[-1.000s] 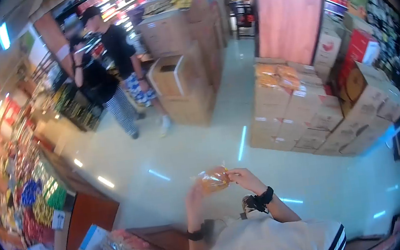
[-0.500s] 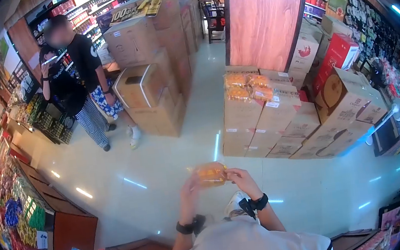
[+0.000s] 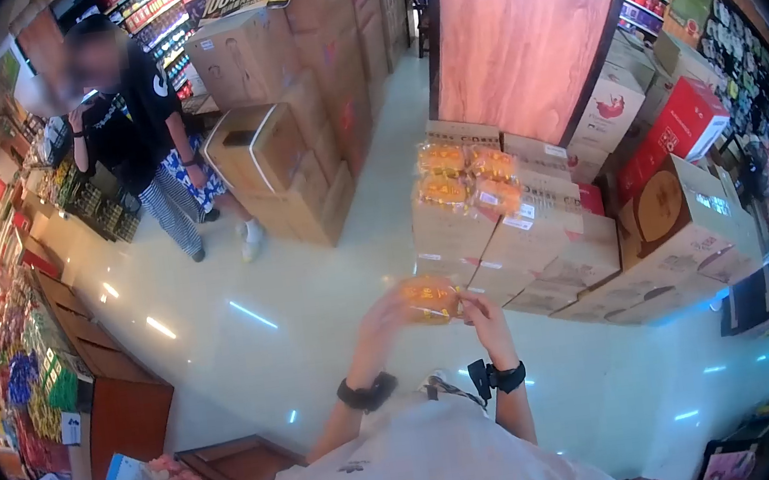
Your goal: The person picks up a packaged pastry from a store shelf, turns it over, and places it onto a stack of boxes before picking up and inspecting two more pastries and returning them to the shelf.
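Held up at chest height between both hands: orange packet [image 3: 430, 297], long axis crosswise, left hand [image 3: 383, 322] pinching its left end, right hand [image 3: 485, 312] its right, equally near; below, glossy pale floor [image 3: 317, 315]; stacked cartons [image 3: 518, 233] just beyond, shop shelves around

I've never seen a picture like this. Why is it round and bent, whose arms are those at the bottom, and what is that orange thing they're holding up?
The picture comes from a camera worn on a person's head, looking forward and down; its wide lens bends the shop into a circle. The arms are that person's own. The left hand and right hand hold a small orange packet between them, raised in front of the chest. Similar orange packets lie on top of a stack of cardboard boxes on the shiny floor ahead. Two other people stand at the upper left beside more boxes. Shelves of goods line the left edge.
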